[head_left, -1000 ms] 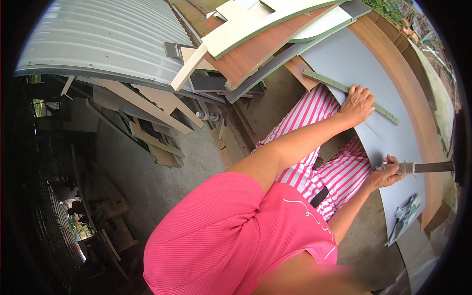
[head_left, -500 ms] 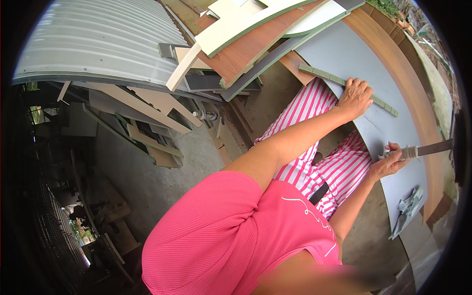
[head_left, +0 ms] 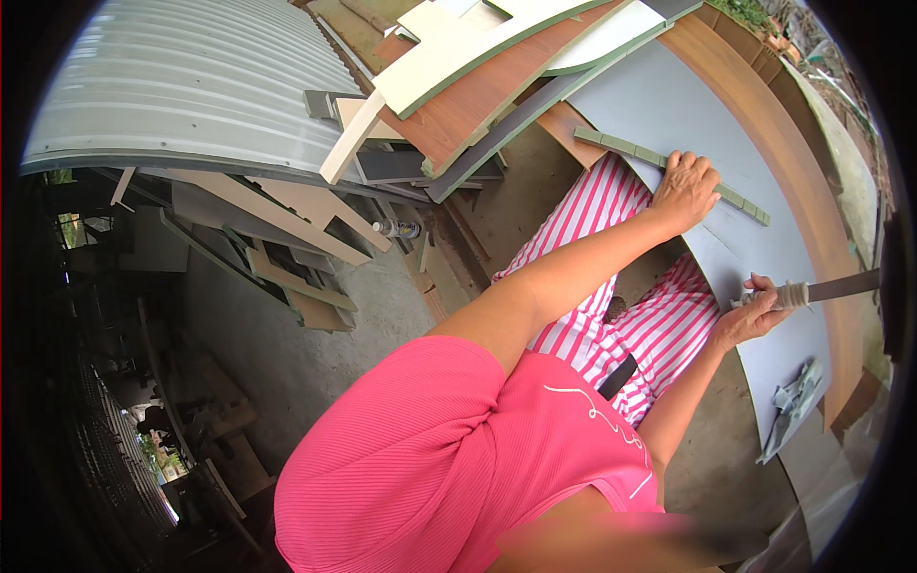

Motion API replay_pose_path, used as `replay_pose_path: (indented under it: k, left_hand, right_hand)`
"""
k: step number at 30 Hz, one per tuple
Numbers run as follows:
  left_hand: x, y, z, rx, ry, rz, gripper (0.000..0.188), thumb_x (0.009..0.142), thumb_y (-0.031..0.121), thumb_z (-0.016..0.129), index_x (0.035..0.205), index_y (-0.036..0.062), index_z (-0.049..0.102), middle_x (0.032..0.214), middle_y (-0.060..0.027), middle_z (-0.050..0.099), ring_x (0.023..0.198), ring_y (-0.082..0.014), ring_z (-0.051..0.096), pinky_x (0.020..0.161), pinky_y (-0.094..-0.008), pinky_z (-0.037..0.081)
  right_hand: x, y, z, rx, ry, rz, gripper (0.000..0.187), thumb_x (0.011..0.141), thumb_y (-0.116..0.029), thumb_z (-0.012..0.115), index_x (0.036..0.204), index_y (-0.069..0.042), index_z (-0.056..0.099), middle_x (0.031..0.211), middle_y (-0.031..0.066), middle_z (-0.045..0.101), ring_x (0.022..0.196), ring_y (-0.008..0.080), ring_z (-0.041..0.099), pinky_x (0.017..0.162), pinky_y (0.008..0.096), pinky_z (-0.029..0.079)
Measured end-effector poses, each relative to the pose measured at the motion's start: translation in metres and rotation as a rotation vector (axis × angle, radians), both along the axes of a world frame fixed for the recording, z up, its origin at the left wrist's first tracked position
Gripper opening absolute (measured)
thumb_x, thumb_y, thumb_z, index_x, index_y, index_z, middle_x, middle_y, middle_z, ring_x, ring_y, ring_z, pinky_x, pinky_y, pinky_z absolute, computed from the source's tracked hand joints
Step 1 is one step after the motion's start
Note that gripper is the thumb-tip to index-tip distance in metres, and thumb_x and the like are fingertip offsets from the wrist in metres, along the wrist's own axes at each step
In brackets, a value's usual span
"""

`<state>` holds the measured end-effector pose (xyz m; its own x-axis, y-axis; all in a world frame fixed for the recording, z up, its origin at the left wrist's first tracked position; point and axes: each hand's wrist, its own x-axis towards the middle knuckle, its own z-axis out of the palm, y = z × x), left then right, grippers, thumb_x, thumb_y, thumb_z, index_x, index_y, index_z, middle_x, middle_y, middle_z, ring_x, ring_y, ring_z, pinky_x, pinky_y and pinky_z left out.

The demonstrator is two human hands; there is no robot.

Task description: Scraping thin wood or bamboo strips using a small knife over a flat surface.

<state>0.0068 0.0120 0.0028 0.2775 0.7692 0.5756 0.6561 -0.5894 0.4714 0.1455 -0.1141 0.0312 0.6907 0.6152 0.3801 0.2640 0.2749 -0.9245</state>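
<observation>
Relative to the earlier frame, one dark blade (head_left: 845,285) has swung its outer end upward, at right of the frame. Two hands are visible. The left hand (head_left: 686,194), upper right, curls its fingers closely over one segmented green strip (head_left: 743,202); the right hand (head_left: 752,313), below it, closes around the blade's single cord-wrapped handle (head_left: 792,296). The strip lies across one grey-blue panel (head_left: 669,105). Farther out: one crumpled grey-green piece (head_left: 795,401), lower right; one bottle (head_left: 396,229), left of centre; one corrugated sheet (head_left: 191,86), upper left.
</observation>
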Motion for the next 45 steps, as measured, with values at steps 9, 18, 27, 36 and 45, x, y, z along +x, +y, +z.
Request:
replay_pose_path:
  k: [9,18,27,36,45]
  left_hand:
    - [-0.002,0.0,0.002,0.01,0.01,0.0,0.02,0.078,0.021,0.071,0.091,0.0102,0.06,0.095,-0.0069,0.054,0.095,-0.0253,0.048,0.088,-0.0405,0.032]
    - [-0.002,0.0,0.002,0.002,0.001,-0.009,0.02,0.079,0.021,0.071,0.091,0.01,0.06,0.095,-0.0069,0.054,0.095,-0.0255,0.048,0.089,-0.0409,0.032]
    - [-0.001,-0.001,0.004,0.0,-0.003,-0.006,0.022,0.077,0.021,0.072,0.089,0.0072,0.061,0.094,-0.0091,0.056,0.096,-0.0265,0.049,0.09,-0.0414,0.033]
    - [-0.003,0.002,0.004,0.004,0.005,-0.008,0.02,0.078,0.021,0.071,0.094,0.0116,0.063,0.095,-0.0051,0.057,0.095,-0.0255,0.05,0.089,-0.0417,0.032]
    - [-0.004,0.001,0.005,-0.051,0.031,-0.012,0.02,0.08,0.022,0.07,0.096,0.0128,0.063,0.096,-0.0039,0.058,0.095,-0.025,0.05,0.088,-0.0413,0.033]
  right_hand:
    - [0.001,-0.008,-0.012,-0.027,-0.011,0.096,0.056,0.099,-0.037,0.05,0.137,0.0,0.034,0.078,0.0056,0.058,0.069,0.0136,0.053,0.075,0.0331,0.045]
    - [-0.003,-0.009,-0.012,-0.01,0.01,0.104,0.055,0.1,-0.036,0.049,0.138,0.0,0.033,0.081,0.0059,0.059,0.07,0.0119,0.052,0.072,0.0294,0.044]
    - [-0.002,-0.007,-0.005,-0.039,-0.01,0.134,0.053,0.1,-0.036,0.049,0.136,0.0,0.035,0.08,0.005,0.059,0.069,0.0119,0.053,0.073,0.0291,0.044]
    - [-0.009,-0.003,-0.004,0.0,0.103,0.126,0.042,0.102,-0.027,0.046,0.135,-0.002,0.036,0.082,0.0087,0.061,0.068,0.0121,0.054,0.067,0.0277,0.045]
    - [-0.03,-0.025,0.02,-0.71,-0.148,0.107,0.061,0.099,-0.011,0.046,0.152,-0.026,0.021,0.087,0.0063,0.06,0.066,0.0108,0.053,0.065,0.0294,0.05]
